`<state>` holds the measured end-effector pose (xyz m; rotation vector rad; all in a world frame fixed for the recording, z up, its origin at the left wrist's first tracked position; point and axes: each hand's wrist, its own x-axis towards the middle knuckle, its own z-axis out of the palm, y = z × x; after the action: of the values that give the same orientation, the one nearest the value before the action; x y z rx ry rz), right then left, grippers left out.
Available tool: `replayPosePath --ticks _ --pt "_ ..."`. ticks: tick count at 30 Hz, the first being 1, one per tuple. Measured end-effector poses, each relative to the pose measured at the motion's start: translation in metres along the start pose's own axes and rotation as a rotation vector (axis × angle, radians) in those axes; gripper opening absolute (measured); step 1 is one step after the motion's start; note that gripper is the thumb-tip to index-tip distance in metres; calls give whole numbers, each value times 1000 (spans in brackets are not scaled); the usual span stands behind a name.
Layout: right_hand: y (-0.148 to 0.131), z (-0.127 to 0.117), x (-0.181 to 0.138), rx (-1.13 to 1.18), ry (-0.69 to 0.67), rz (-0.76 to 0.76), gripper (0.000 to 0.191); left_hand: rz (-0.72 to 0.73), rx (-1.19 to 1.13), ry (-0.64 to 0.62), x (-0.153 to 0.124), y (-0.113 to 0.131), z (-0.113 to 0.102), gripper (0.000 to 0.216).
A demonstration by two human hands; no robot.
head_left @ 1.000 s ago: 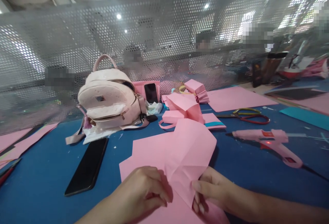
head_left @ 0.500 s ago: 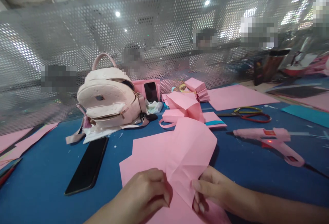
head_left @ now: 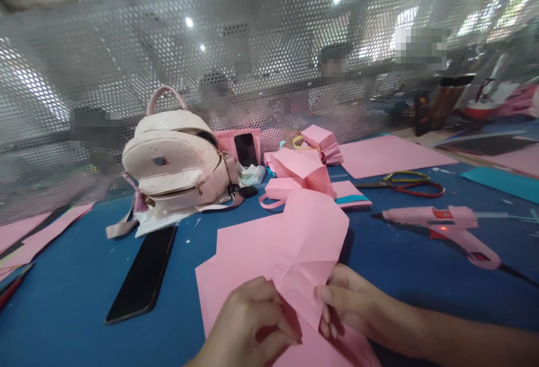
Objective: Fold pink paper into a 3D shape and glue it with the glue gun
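A creased sheet of pink paper (head_left: 309, 238) stands bent up in front of me, its upper part curling over to the right. My right hand (head_left: 349, 305) pinches its lower right edge between thumb and fingers. On the left side of the fold, my left hand (head_left: 261, 319) is closed with curled fingers against the paper; the exact contact of its fingertips is partly hidden. Flat pink paper (head_left: 244, 249) lies under both hands on the blue table (head_left: 76, 299).
A pink glue gun (head_left: 442, 221) with a red light lies at right, below scissors (head_left: 404, 183). Folded pink paper pieces (head_left: 301, 170) are straight ahead. A black phone (head_left: 143, 274) and a cream backpack (head_left: 172, 154) are at left. Perforated panels (head_left: 269, 36) rise behind the table.
My left hand has moved right, closer to my right hand. The raised paper has tipped slightly left, while my right hand keeps its pinch.
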<state>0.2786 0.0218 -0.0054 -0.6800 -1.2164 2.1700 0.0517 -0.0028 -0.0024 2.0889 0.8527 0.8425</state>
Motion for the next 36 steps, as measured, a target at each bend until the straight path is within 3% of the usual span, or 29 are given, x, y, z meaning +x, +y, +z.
replayPosePath --ticks 8,14,22,36 --pt "0 1 0 -25 5 -9 52 -29 90 -103 1 -6 4 13" --pt "-1 3 1 -7 7 -7 51 54 231 -232 6 6 -11 9" --pt "5 -2 0 -1 13 6 48 -200 85 -184 5 9 -29 13" --pt "3 -1 0 19 12 5 46 -106 122 -200 1 -1 -21 12"
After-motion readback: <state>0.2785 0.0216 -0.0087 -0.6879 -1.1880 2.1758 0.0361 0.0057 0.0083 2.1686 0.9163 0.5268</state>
